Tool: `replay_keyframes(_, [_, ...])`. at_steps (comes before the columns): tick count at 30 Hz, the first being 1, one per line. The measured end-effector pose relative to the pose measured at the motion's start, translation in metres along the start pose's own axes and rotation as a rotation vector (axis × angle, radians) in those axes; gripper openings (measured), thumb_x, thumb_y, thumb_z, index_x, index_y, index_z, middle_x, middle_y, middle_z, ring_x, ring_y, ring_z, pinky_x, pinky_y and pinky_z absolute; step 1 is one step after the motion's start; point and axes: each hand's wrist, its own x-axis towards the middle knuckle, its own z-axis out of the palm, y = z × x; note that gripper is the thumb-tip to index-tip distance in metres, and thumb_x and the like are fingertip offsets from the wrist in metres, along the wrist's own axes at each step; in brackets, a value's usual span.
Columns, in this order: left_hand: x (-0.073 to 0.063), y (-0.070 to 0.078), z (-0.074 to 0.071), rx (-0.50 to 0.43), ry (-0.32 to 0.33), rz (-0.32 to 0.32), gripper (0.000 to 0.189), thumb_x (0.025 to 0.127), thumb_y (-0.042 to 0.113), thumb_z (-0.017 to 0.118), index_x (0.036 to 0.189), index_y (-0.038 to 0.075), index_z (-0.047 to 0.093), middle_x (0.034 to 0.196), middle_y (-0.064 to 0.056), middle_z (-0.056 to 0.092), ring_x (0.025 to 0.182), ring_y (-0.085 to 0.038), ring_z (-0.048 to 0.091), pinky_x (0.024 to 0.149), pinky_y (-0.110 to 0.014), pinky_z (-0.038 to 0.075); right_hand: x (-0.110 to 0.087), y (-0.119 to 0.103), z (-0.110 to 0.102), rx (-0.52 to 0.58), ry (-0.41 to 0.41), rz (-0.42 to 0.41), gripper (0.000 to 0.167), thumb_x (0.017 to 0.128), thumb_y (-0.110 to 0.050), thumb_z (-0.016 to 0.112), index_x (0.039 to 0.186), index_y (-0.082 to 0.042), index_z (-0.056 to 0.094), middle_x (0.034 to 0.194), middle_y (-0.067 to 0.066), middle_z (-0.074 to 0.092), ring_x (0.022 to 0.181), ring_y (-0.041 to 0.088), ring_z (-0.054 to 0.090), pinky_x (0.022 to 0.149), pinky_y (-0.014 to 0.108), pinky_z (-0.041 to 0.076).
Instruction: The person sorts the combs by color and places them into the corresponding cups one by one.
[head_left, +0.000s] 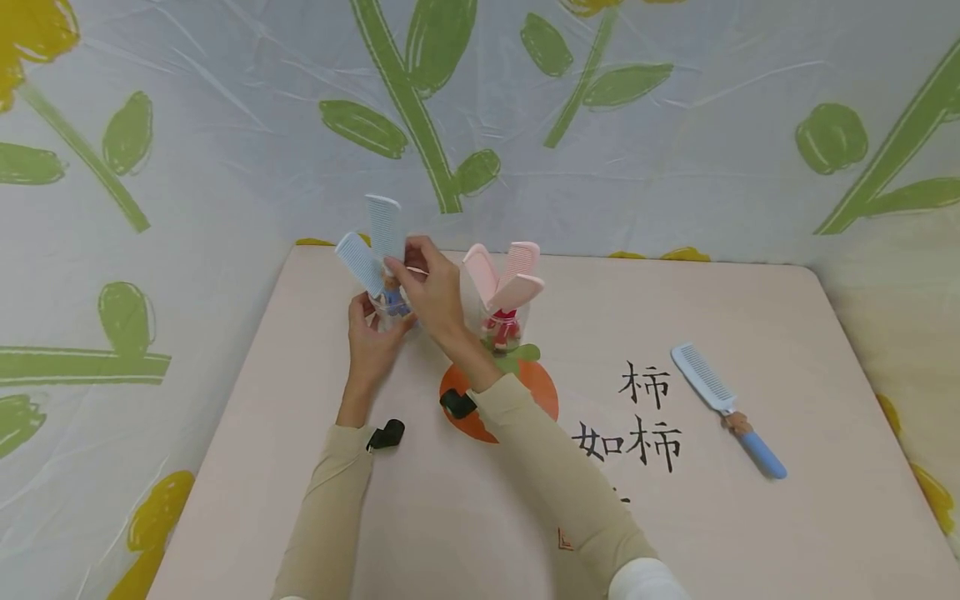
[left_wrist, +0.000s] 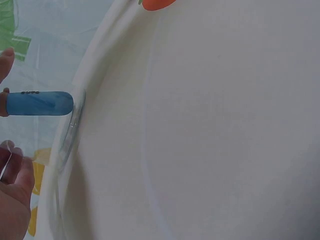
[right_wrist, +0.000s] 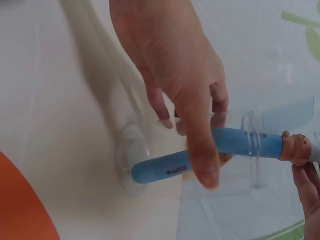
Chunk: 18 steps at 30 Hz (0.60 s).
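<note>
My left hand grips a clear plastic cup from the side, its fingers and thumb round the wall. Two light-blue combs stand in the cup, handles down. One blue comb is upright, and my right hand pinches it near the small figure at its neck. The other blue comb leans left. Through the clear wall in the right wrist view, a blue handle reaches the cup's base. The left wrist view shows a blue handle and part of my left hand.
Right of my hands, several pink combs stand in another clear cup. A third blue comb lies on the table's right side. The pale tabletop bears an orange fruit print and black characters. A flower-printed sheet hangs behind.
</note>
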Motion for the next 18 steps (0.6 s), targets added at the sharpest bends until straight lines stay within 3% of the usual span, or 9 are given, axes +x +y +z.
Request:
replay_keyframes(7, [-0.001,0.001,0.0,-0.012,-0.011,0.004,0.076,0.082,0.011,0.086,0.142,0.001,0.04,0.135,-0.012,0.043,0.125,-0.019,0.041,0.117,-0.042,0.035,-0.005,0.011,0.002,-0.092,-0.083,0.13,0.024,0.095,-0.01,0.074,0.113,0.001,0.063,0.105,0.015,0.07,0.099,0.021,0.07,0.088,0.024,0.057])
replay_keyframes(11, [-0.001,0.002,0.0,-0.017,-0.009,0.001,0.077,0.083,0.011,0.085,0.143,0.0,0.04,0.136,-0.015,0.043,0.127,-0.021,0.041,0.117,-0.044,0.035,-0.006,0.013,0.002,-0.149,-0.144,0.143,0.022,0.095,-0.009,0.075,0.111,0.001,0.064,0.103,0.014,0.071,0.098,0.02,0.07,0.088,0.022,0.056])
replay_keyframes(18, [-0.002,0.003,-0.001,-0.022,-0.024,-0.01,0.073,0.086,0.012,0.083,0.143,0.003,0.039,0.138,-0.012,0.042,0.129,-0.019,0.041,0.117,-0.042,0.035,-0.004,0.009,-0.004,-0.378,-0.345,0.125,0.021,0.095,-0.011,0.075,0.112,-0.001,0.067,0.106,0.012,0.073,0.096,0.02,0.07,0.09,0.029,0.056])
